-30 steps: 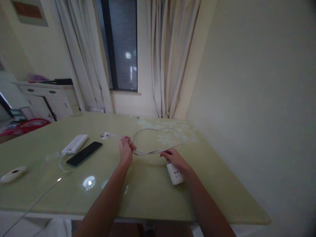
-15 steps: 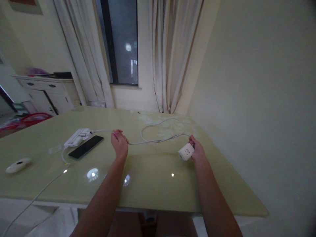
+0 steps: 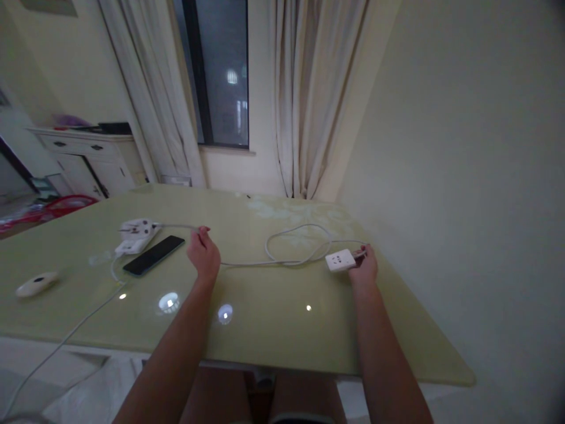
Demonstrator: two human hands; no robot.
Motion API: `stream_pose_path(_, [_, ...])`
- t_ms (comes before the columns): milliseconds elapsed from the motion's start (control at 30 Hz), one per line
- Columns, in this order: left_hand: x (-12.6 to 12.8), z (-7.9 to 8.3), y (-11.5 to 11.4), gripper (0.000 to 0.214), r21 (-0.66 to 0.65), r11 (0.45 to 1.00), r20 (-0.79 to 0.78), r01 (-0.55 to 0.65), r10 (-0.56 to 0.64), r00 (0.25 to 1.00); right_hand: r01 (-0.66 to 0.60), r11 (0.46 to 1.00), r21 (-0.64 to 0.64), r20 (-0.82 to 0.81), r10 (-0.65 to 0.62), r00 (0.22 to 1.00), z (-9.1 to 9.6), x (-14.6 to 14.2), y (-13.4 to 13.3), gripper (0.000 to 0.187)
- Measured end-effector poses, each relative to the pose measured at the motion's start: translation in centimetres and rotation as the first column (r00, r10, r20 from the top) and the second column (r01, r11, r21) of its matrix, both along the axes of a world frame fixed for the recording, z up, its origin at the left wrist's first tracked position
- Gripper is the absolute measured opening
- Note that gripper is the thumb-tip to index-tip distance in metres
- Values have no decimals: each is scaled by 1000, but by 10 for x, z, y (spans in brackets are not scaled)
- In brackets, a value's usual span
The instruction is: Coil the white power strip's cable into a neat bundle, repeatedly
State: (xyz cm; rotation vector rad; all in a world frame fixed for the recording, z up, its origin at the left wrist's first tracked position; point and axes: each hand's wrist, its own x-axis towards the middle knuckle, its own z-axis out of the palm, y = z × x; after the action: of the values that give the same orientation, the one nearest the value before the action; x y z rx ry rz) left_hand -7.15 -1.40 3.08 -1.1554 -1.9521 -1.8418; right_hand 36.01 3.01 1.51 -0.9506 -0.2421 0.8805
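A: Where's the socket block (image 3: 339,260)?
B: Right of centre in the frame, up against the fingers of the right hand (image 3: 365,265), which is closed around the cord (image 3: 251,264) beside it.
A: And the left hand (image 3: 203,256)?
B: Left of centre, fingers pinched on the same cord, short of the plug (image 3: 136,227).
A: Is the plug touching the white oblong device (image 3: 132,244)?
B: It overlaps it at the frame's left; contact I can't tell.
A: Between the hands?
B: The cord loops over the green tabletop (image 3: 273,324).
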Motion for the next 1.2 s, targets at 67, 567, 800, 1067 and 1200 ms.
stream_pose_path(67, [7,-1,-1,37,-18,999,-37,30,-30,999,-17,999,-29,0,17,1000,2,-12,0,28])
stream_pose_path(567, [39,-8,-8,27,-194,962,-253,192,-238,938,-339,941,-15,392,318,864,17,-75,-25,57])
stream_pose_path(800, [70,-18,-19,33,-390,907,-366,160,-312,877,-519,851,-84,426,502,753,16,-93,-32,56])
stream_pose_path(1067, [111,-21,-30,40,-759,632,-341,156,-589,733,-685,711,-163,431,675,598,16,-113,-38,53])
stream_pose_path(1200, [118,-22,-30,43,-847,490,-238,208,-698,675,-687,710,-154,420,676,605,16,-119,-39,53])
